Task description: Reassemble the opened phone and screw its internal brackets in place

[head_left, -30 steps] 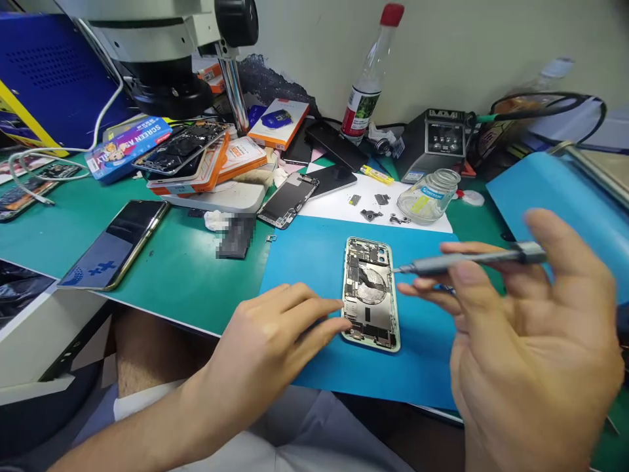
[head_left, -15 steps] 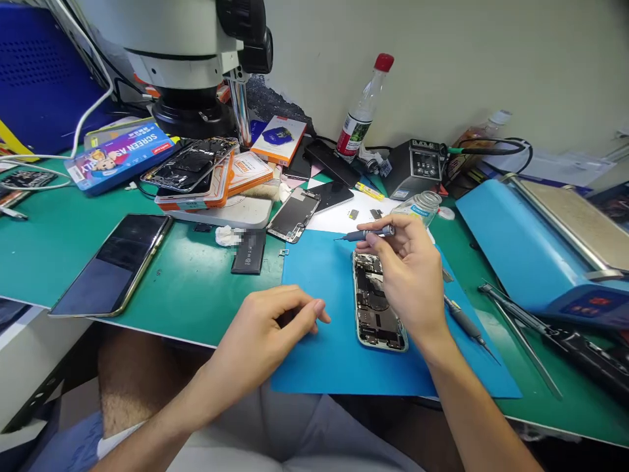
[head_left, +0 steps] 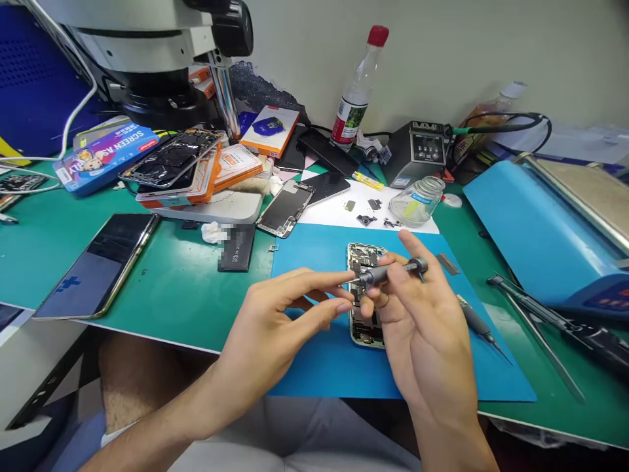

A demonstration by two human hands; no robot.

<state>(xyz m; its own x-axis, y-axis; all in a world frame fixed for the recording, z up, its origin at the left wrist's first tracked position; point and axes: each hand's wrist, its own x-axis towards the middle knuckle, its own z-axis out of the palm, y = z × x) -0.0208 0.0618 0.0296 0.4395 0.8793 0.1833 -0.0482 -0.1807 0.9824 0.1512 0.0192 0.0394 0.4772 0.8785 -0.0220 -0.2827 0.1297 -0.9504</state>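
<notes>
An opened phone (head_left: 362, 257) lies face down on a blue mat (head_left: 314, 252), its insides bare, partly hidden by both hands. My right hand (head_left: 422, 328) holds a slim grey screwdriver (head_left: 390, 271) level above the phone, tip pointing left. My left hand (head_left: 275, 328) hovers over the mat's left part, index finger and thumb reaching to the screwdriver's tip. Whether anything is pinched at the tip is too small to tell.
A second screwdriver (head_left: 479, 326) and tweezers (head_left: 540, 334) lie right of the mat. Small parts (head_left: 373, 213) and a glass jar (head_left: 417, 202) sit on white paper behind. A battery (head_left: 236, 247), a dark phone (head_left: 98, 265), boxes, a microscope (head_left: 162, 46) and a blue machine (head_left: 550, 229) surround the mat.
My right hand came down and toward me with the screwdriver, from behind the phone to above it. My left hand rose off the mat and its fingers stretched to the tool's tip.
</notes>
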